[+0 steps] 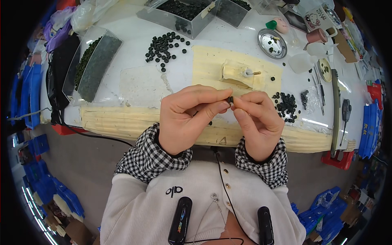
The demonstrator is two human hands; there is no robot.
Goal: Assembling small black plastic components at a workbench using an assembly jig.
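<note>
My left hand (pixel 185 116) pinches a small dark round part (pixel 230 99) between thumb and index finger, just above the table's near edge. From the other side my right hand (pixel 261 118) closes its thumb and fingers on the same part; its fingertips partly cover it. Beyond the hands stands a yellow-taped block (pixel 234 74) with a thin metal pin sticking out to the right. A pile of small black round parts (pixel 288 105) lies right of my right hand. More of these black discs (pixel 163 47) are scattered at the far left of centre.
Clear bins hold dark small parts: one at the left (pixel 98 65), others at the back (pixel 183 20). At the right are a round metal dish (pixel 272 43), a pink thread spool (pixel 316 36), tweezers (pixel 319 87) and a black-handled tool (pixel 346 110). A black cable (pixel 96 135) hangs along the front edge.
</note>
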